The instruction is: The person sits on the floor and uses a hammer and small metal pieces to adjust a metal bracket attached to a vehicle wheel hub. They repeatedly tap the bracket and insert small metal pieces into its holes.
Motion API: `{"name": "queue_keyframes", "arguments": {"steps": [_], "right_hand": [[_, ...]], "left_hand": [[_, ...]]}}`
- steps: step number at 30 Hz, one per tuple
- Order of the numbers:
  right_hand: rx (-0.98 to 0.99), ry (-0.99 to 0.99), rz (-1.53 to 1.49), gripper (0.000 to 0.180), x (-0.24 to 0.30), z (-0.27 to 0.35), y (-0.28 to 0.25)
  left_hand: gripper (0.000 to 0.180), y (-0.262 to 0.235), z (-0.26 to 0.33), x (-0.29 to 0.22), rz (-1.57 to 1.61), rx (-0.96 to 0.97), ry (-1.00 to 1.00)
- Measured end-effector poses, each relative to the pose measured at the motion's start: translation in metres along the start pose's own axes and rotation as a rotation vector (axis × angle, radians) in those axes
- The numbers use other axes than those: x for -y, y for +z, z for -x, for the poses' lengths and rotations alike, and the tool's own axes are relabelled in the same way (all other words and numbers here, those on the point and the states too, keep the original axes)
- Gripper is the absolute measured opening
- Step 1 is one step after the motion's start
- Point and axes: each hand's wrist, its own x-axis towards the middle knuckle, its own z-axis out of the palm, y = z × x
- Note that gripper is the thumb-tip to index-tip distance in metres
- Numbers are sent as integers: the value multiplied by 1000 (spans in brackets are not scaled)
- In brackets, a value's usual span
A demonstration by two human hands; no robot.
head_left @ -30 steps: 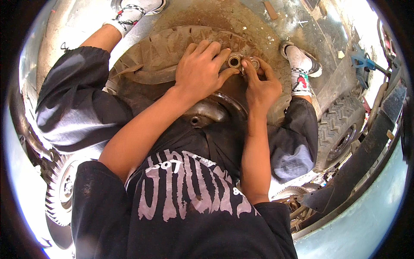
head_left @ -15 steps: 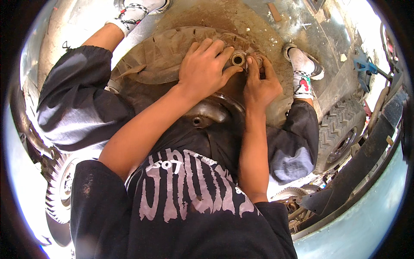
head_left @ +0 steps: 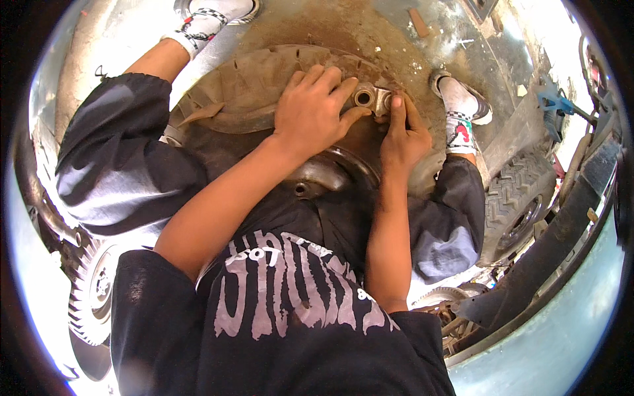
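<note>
Between my hands, above a worn tyre lying between my legs, is a metal joint with a round bored end. My left hand closes on the part beside that bore, thumb below and fingers above. At the joint's other end, my right hand pinches with its thumb on the near face; its fingertips are partly hidden behind. Dark metal with a small hole shows in the wheel's middle, below my forearms.
A knobbly tyre stands at the right, near a blue tool or stand. Another wheel is at lower left. A flat brown scrap lies on the stained floor. My feet flank the tyre.
My right thumb and fingers have shifted slightly right along the metal joint, uncovering its bright middle part. My left hand keeps its grip, nearly in place.
</note>
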Motion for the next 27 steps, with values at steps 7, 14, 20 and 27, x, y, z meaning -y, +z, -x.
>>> {"name": "queue_keyframes", "arguments": {"steps": [7,14,20,27], "right_hand": [[26,322,-295,25,-10,-7,-31],[124,46,-153,18,-12,-1,-38],[92,-447,117,19,-7,-4,-26],[63,-346,164,14,11,-5,-18]], "left_hand": [[49,1,0,0,26,-31,4],[49,1,0,1,11,-37,3],[50,-1,0,0,-4,-32,-2],[45,3,1,3,-14,-38,30]]}}
